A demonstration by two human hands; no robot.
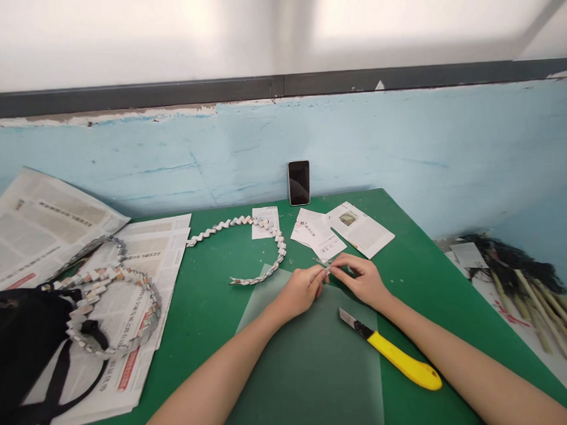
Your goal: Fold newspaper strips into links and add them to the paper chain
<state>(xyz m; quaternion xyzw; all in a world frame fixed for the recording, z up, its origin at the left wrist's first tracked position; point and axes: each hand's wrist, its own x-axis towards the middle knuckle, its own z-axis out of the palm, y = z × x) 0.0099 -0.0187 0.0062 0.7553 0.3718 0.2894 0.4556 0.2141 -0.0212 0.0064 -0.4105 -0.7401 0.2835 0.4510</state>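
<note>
Pinched between the fingertips of my left hand (306, 289) and my right hand (359, 278) is a small folded strip of paper (327, 270), mostly covered by the fingers. Both hands meet above a translucent sheet (309, 362) on the green table. Just below my right hand lies a knife (397, 353) with a yellow handle and a bare blade pointing up and left. A zigzag chain of folded paper (281, 250) curves across the table left of my hands. Cut pieces of printed paper (321, 236) lie right behind my fingers.
A phone (299, 183) leans upright against the blue wall. Newspapers (148, 243) cover the left side, with another woven paper chain (151, 306) and a black bag (26, 349) on them. A folded printed sheet (362, 229) lies at the back right. Cut stalks (546, 307) lie beyond the table's right edge.
</note>
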